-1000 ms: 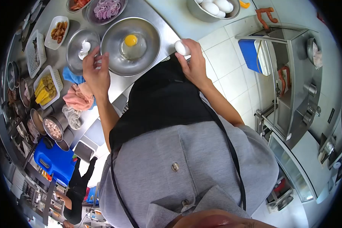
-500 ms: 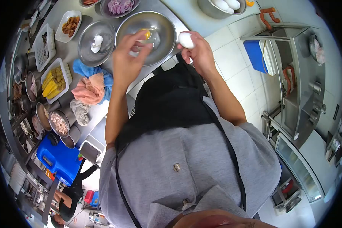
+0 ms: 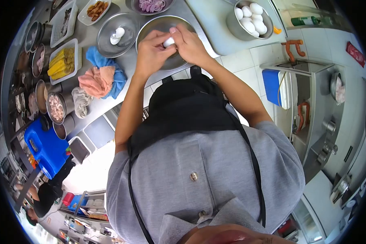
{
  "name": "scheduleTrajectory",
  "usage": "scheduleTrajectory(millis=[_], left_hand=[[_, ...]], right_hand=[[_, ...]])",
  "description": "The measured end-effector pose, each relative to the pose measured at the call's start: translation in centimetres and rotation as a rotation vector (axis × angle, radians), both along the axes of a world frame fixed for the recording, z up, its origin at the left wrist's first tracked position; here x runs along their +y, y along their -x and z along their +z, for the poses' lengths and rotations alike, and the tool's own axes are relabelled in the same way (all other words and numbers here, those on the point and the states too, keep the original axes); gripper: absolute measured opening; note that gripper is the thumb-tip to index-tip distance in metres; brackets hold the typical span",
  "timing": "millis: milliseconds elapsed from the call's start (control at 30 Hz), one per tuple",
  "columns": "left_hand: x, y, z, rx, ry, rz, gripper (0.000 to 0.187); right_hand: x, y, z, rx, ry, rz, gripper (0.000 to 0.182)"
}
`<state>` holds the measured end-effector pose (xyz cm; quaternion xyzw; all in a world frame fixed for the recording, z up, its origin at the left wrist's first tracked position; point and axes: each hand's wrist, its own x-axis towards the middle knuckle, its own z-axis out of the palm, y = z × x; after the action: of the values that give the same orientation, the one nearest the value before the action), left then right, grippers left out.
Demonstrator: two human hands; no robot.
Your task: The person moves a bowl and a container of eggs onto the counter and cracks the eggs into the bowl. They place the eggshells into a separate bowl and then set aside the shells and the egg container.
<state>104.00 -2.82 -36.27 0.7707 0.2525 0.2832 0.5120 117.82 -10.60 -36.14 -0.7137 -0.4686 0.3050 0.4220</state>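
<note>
- Head view, top centre: the left hand (image 3: 151, 56) and right hand (image 3: 191, 45) meet, fingers curled together around one smooth white egg (image 3: 169, 42).
- That egg is above a wide, round, silver metal bowl (image 3: 173, 66), whose inside the hands partly hide.
- Upper left of centre: a shallow round grey metal bowl (image 3: 105, 42) holds broken white eggshells (image 3: 114, 40).
- Upper right: a deep round steel pot (image 3: 235, 29) holds several whole white eggs (image 3: 248, 27).
- Left: a crumpled pink cloth (image 3: 96, 81) lies against a bright blue cloth (image 3: 118, 80).
</note>
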Motion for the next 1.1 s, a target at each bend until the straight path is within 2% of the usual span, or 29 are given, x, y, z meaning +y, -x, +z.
scheduleTrajectory(millis=[200,267,300,333,367,400,433,500,633,700,767,800,867,900,967,1067,1100], left_hand=[[0.8,0.4,-1.9,-0.053,0.24,0.073,0.033],[1.6,0.7,-2.2,-0.028,0.116,0.045,0.033],[1.8,1.1,-2.3,-0.028,0.114,0.052,0.033],[1.8,1.3,-1.2,0.023,0.007,0.038,0.032],[1.8,1.4,-0.4,0.076,-0.098,0.024,0.031],[1.9,1.3,0.2,0.079,-0.098,0.03,0.031],[2.2,1.3,0.8,0.08,-0.202,0.017,0.032],[2.3,1.1,1.6,0.089,-0.31,0.01,0.033],[2.0,-0.1,1.4,-0.019,-0.213,0.122,0.039],[2.6,-0.2,1.0,-0.026,-0.171,0.149,0.041],[3.0,0.3,1.2,0.179,-0.239,0.212,0.039],[3.4,0.2,1.0,0.18,-0.238,0.212,0.039],[4.1,-0.4,0.4,0.346,-0.647,0.06,0.032],[3.9,-0.7,0.0,0.344,-0.648,0.062,0.032],[3.1,-2.1,-0.5,0.651,-0.586,0.006,0.027],[2.6,-3.6,-2.8,0.79,-0.526,0.104,0.024],[2.6,-3.7,-3.2,0.766,-0.508,0.12,0.021]], right_hand=[[1.9,-1.9,-1.7,-0.123,-0.042,0.222,0.038],[2.2,-2.4,-1.4,-0.156,-0.063,0.286,0.037],[2.4,-2.8,-1.2,-0.284,-0.068,0.346,0.036],[2.5,-3.2,-0.7,-0.412,-0.072,0.404,0.036],[2.7,-3.6,-0.1,-0.41,-0.072,0.411,0.036],[3.0,-3.9,0.5,-0.536,-0.088,0.45,0.036],[3.4,-4.0,1.3,-0.664,-0.107,0.488,0.037],[3.9,-3.8,3.0,-0.651,-0.113,0.488,0.039],[5.1,-2.6,2.3,-0.57,-0.204,0.396,0.046],[5.8,-3.4,2.8,-0.527,-0.145,0.349,0.048],[6.1,-4.5,3.4,-0.478,-0.078,0.304,0.05],[6.1,-5.5,3.5,-0.43,-0.086,0.238,0.05],[5.4,-6.8,3.5,-0.381,-0.088,0.176,0.049],[5.1,-7.3,3.6,-0.358,-0.021,0.169,0.049],[4.6,-7.9,3.6,-0.338,0.04,0.163,0.049],[3.7,-8.0,2.1,-0.339,-0.008,0.15,0.049],[3.5,-8.0,2.0,-0.318,0.05,0.171,0.048]])
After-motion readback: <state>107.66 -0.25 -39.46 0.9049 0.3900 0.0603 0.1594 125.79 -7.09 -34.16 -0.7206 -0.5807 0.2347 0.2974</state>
